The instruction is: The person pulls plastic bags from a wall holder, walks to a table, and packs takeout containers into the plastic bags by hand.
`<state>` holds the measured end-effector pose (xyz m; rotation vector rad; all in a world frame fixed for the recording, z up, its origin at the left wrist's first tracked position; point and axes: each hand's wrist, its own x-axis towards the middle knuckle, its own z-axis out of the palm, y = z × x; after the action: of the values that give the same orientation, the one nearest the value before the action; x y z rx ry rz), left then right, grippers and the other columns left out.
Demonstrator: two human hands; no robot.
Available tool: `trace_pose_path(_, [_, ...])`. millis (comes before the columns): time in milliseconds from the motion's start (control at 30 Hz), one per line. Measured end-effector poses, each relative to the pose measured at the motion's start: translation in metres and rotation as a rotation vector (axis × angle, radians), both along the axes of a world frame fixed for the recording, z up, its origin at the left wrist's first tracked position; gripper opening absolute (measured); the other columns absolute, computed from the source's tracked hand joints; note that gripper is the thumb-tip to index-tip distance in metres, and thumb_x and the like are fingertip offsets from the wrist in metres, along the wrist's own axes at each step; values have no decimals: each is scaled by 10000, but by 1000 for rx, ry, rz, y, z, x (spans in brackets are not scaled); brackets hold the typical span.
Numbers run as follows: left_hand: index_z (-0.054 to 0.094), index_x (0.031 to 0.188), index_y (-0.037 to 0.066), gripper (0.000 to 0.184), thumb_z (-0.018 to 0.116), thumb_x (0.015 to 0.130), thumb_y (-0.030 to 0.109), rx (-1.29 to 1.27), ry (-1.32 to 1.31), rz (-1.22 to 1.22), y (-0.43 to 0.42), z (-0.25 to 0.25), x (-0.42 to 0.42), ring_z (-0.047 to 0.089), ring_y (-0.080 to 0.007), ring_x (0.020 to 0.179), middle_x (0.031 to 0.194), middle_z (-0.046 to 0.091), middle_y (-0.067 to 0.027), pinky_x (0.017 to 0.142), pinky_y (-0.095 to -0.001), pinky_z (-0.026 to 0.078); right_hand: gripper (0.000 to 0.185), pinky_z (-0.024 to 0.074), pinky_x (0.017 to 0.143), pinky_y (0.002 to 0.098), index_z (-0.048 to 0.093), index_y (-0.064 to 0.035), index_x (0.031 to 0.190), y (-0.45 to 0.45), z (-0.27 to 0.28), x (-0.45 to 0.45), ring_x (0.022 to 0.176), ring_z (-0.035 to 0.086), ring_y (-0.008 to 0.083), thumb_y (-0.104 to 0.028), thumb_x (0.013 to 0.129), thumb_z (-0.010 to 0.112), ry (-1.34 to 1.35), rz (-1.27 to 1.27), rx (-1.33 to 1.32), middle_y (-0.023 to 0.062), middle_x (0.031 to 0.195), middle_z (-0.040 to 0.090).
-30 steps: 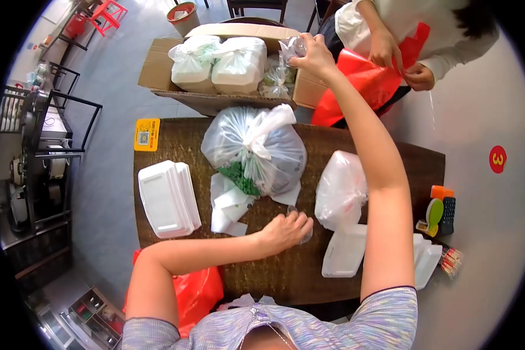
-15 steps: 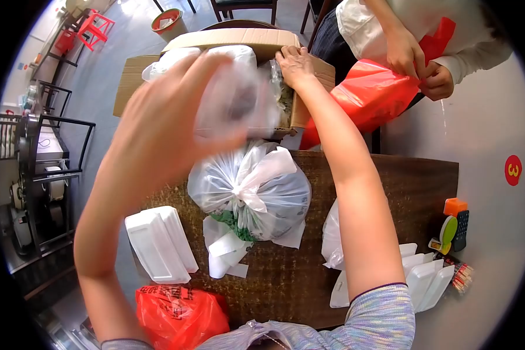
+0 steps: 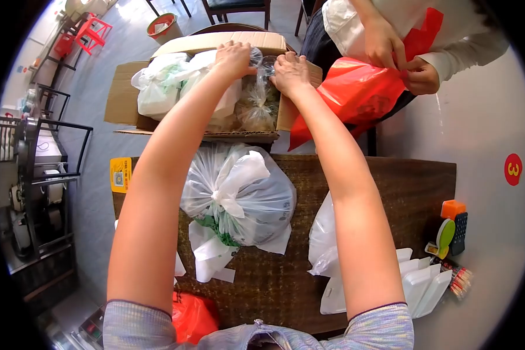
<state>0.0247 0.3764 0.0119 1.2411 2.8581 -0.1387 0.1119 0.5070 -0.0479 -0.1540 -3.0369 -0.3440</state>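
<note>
My left hand reaches into the far right part of a cardboard box. Its fingers are curled beside clear plastic, apparently a bag whose contents I cannot make out. Across from it, my right hand rests at the box's right wall, fingers bent a little apart, its thumb side by the clear plastic. Below both hands, a knotted clear bag with brownish contents sits in the box. To its left stand white tied plastic bags, partly covered by my left forearm.
A large knotted white bag is on the dark wooden table. White foam containers, a calculator and a red bag are nearer me. At the right, another person's hands hold a red bag.
My left hand, blurred earlier above the near side of the box with clear plastic in it, has moved far into the box. The right hand stays by the box's right wall. The view has shifted slightly.
</note>
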Motion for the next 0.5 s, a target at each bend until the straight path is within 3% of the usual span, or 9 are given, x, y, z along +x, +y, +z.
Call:
trace_pose_path(100, [479, 1121, 55, 646, 692, 655, 448, -2, 223, -91, 10, -16, 3, 465, -274, 1105, 1093, 562, -107, 898, -441, 346, 356, 304, 872, 522, 599, -59, 1072, -6, 1, 1, 1107, 381, 295, -211, 829, 388, -17, 14, 56, 71, 1129, 513])
trace_pose_path(200, [374, 1232, 60, 706, 625, 718, 474, -8, 34, -65, 5, -20, -7, 440, -277, 1125, 1096, 551, -99, 944, -473, 276, 359, 311, 864, 537, 594, -50, 1074, -5, -5, 4, 1096, 380, 290, -214, 835, 382, 7, -3, 112, 78, 1139, 499])
trace_pose_path(300, [316, 1283, 65, 717, 536, 771, 516, 171, 52, -59, -13, -37, -3, 369, -271, 1194, 1170, 488, -110, 977, -519, 209, 366, 311, 869, 538, 588, -50, 1084, -8, -9, 3, 1098, 375, 288, -223, 836, 382, 73, -22, 91, 79, 1151, 486])
trace_pose_path(400, [234, 1341, 78, 743, 448, 808, 549, 107, 198, -33, -19, -53, 9, 273, -260, 1260, 1262, 388, -115, 994, -578, 127, 402, 312, 875, 539, 536, -57, 1158, -10, -9, 5, 1112, 365, 284, -242, 836, 383, 56, -61, 108, 77, 1213, 450])
trace_pose_path(433, [186, 1375, 106, 744, 406, 824, 556, -68, 189, 8, -16, -55, 11, 200, -254, 1296, 1306, 321, -107, 994, -613, 66, 408, 313, 874, 539, 524, -60, 1173, -11, -9, 6, 1117, 363, 285, -244, 837, 382, 54, -70, 104, 76, 1232, 438])
trace_pose_path(500, [179, 1381, 128, 721, 401, 833, 543, -132, 249, -20, -17, -54, 11, 208, -254, 1291, 1312, 316, -100, 991, -616, 68, 421, 313, 881, 540, 492, -69, 1208, -14, -8, 8, 1141, 350, 286, -245, 842, 378, 32, -90, 78, 76, 1265, 416])
